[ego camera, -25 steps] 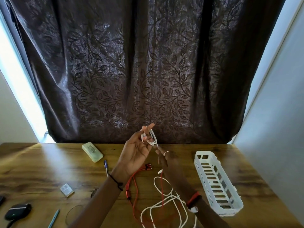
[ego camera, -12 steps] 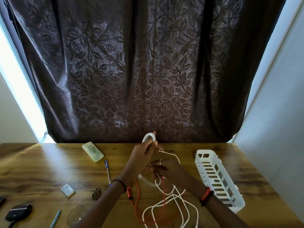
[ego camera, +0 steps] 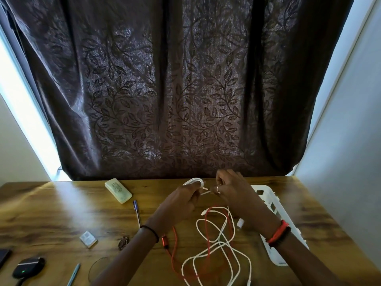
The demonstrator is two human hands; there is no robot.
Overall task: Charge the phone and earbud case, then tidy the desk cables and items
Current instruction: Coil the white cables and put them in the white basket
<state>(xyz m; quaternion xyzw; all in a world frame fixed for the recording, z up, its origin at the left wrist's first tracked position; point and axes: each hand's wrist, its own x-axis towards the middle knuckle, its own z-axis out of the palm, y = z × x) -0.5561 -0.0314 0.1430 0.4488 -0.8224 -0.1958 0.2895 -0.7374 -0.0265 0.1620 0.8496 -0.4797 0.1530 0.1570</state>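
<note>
On the desk (ego camera: 61,213): basket (ego camera: 276,207) at the right edge; white cable (ego camera: 221,242) lying in loose loops, tangled with a red cable (ego camera: 165,241), at front centre. Above desk centre, the left hand (ego camera: 181,201) grips a wound coil (ego camera: 192,181) of white cable; the right hand (ego camera: 233,193) pinches its free strand. Earbud case (ego camera: 28,267): front left corner.

L hand (ego camera: 181,203) — thin black cord band (ego camera: 149,232) round the wrist. R hand (ego camera: 237,195) — slim silver ring (ego camera: 218,188) on one finger, red band (ego camera: 278,231) w/ a dark band (ego camera: 284,237) beside it at the wrist.
</note>
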